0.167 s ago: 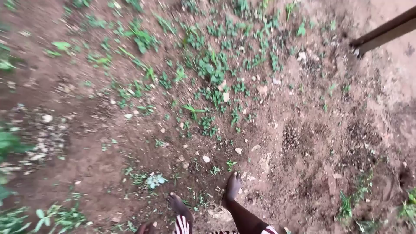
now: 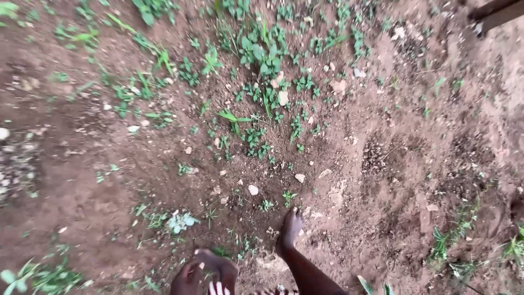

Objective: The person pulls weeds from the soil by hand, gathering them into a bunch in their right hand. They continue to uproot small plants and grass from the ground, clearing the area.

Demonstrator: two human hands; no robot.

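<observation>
**Ana:** Head view looks straight down on bare brown soil (image 2: 82,180). Can you find the left hand or the right hand anywhere?

**Ben:** No, neither one is in the picture. I cannot say whether they are open or closed, or whether they hold anything. What shows at the bottom edge looks to me like two bare feet.

**Ana:** Take the forward foot (image 2: 289,229) as the landmark, then. Where is everything else?

**Ben:** The other foot (image 2: 204,270) is to its left and a little nearer the camera, beside a bit of striped cloth (image 2: 218,288). It is half cut off by the frame. The forward foot seems planted flat with its toes pointing up the picture, probably because it carries the weight on uneven ground.

**Ana:** And the greenery?

**Ben:** The weed patch (image 2: 262,54) lies well beyond the forward foot, straight ahead of the toes, and thins out into scattered seedlings toward it. A pale stone (image 2: 252,189) sits just ahead and slightly left of the toes, near them but not touching. A pale leafy weed (image 2: 180,221) grows further left, level with the foot.

**Ana:** What about the far right?

**Ben:** Right of the foot the soil looks loose and crumbly. A dark beam (image 2: 496,12) crosses the top right corner, well apart from the foot. It is too cropped to say what it belongs to.
</observation>
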